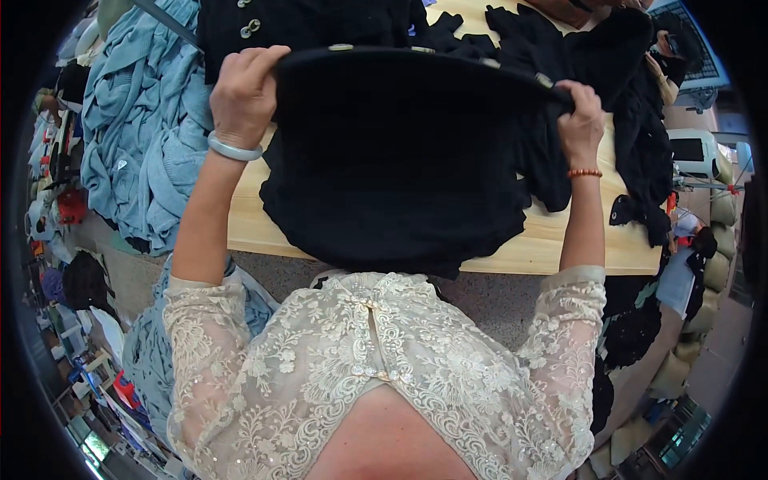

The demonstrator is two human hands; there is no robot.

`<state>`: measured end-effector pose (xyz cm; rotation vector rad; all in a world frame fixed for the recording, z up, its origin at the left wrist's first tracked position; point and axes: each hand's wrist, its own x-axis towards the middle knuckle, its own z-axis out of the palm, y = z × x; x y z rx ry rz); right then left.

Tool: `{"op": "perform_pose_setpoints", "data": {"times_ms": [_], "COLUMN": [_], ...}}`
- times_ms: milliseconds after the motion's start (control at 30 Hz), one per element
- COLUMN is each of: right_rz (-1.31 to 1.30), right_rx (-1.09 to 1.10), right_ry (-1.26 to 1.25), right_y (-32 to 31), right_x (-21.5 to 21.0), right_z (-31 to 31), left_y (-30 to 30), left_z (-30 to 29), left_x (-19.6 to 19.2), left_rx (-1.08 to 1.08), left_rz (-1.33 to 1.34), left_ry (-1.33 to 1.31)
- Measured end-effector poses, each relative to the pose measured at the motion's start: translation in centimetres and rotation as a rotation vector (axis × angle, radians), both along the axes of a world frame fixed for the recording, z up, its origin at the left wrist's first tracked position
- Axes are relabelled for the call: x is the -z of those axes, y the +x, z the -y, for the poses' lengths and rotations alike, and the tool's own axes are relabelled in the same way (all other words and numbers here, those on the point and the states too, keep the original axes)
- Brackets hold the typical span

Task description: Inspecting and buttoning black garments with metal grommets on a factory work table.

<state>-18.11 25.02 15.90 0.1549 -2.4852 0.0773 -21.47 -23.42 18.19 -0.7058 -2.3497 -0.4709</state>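
Between my two raised hands stretches a black knitted cardigan point(400, 160) with light buttons along its upper edge. My left hand point(246, 92), a pale bangle at its wrist, is closed on the edge's left end. At the right end my right hand point(582, 118) grips the same edge, below it a reddish bead bracelet. The cloth hangs down from that edge, and its lower part rests over the front of the wooden table point(560, 254). Most of my fingertips are hidden behind or inside the fabric.
Light blue knitwear point(148, 128) is heaped at the left, with more near my left elbow. More black garments point(552, 48) cover the far and right parts of the table. At the far right a co-worker's hand point(662, 80) touches black cloth. A white machine point(692, 152) stands beyond the table's right side.
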Motion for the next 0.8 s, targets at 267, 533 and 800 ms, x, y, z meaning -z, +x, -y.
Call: {"op": "perform_pose_setpoints", "data": {"times_ms": [267, 533, 800], "right_rz": [0.565, 0.757, 0.541], "right_rx": [0.118, 0.184, 0.022], "right_ry": [-0.054, -0.881, -1.001], "right_y": [5.0, 10.2, 11.1], "right_x": [9.5, 15.2, 11.9], "right_z": [-0.5, 1.2, 1.9], "left_y": [8.9, 14.9, 13.5], "left_z": [-0.3, 5.2, 5.6], "left_x": [10.2, 15.4, 12.9], "left_rx": [0.048, -0.234, -0.079], "left_rz": [0.397, 1.02, 1.148], "left_ry": [-0.202, 0.33, 0.851]}}
